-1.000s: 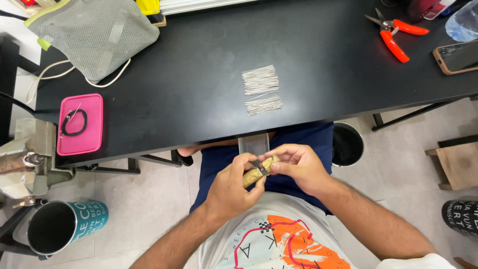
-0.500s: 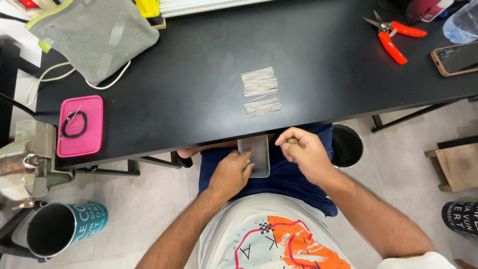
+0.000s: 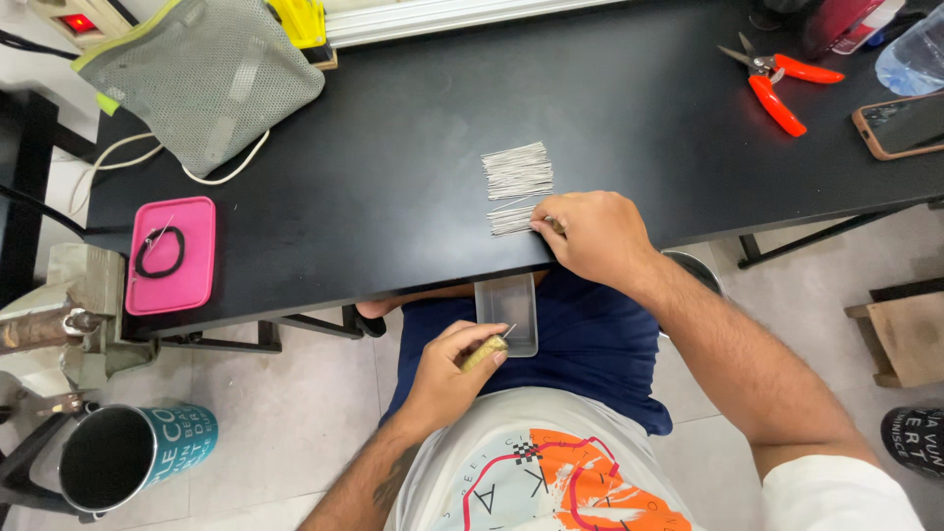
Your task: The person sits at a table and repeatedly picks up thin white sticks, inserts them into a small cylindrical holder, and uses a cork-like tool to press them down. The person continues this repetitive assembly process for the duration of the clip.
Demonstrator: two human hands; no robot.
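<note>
My left hand (image 3: 447, 379) rests over my lap, shut on a small olive-brown handle (image 3: 483, 352) with a thin pin at its tip. Beside it a clear plastic tray (image 3: 507, 313) lies on my lap under the table edge. My right hand (image 3: 595, 236) lies on the black table (image 3: 393, 177), fingertips touching the lower small pile of thin silver pins (image 3: 511, 218). A neater row of the same pins (image 3: 517, 169) lies just beyond it.
A pink case (image 3: 171, 254) with a black ring sits at the table's left. A grey mesh pouch (image 3: 206, 74) and white cable lie far left. Orange cutters (image 3: 777, 84) and a phone (image 3: 902, 125) are at the right. A teal cup (image 3: 138, 467) stands on the floor.
My right hand has left my lap and reached up onto the table to the small pin pile. My left hand stays at my lap with the handle.
</note>
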